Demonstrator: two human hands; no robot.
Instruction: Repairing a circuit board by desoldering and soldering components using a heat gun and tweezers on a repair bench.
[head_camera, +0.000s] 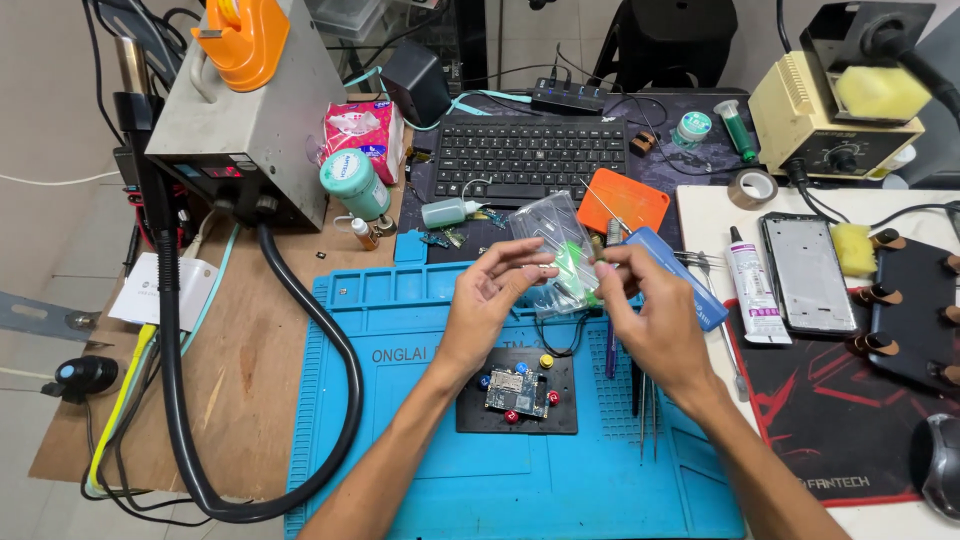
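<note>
A cluttered repair tabletop (250, 400) of bare wood carries a blue silicone work mat (400, 480) at its near middle, with a black keyboard (530, 155) towards the far edge and a grey hot-air station with a thick black hose (240, 110) at the far left corner; a cream soldering station with a yellow sponge (830, 110) sits at the far right corner.

My two hands meet above the far edge of the blue mat; my left hand (490, 300) is cupped palm-up, its grip half curled, with thumb and forefinger touching the near edge of a clear plastic packet with a green patch inside (560, 250); my right hand (655, 315) comes in from the right, its grip pinched on the same packet's right side, though what exactly sits between those fingertips is too small to tell.

The packet's long axis runs from the far left down to the near right, tilted up off the mat; it lies between the two hands, touching both, so neither is nearer.

Directly below my wrists, near the middle of the mat, a small green circuit board (512, 390) is clamped on a black holder plate with coloured knobs (560, 415); thin metal tweezers (648, 420) lie just right of it; a white glue tube (745, 290) and a bare phone frame (805, 270) lie towards the right edge.
</note>
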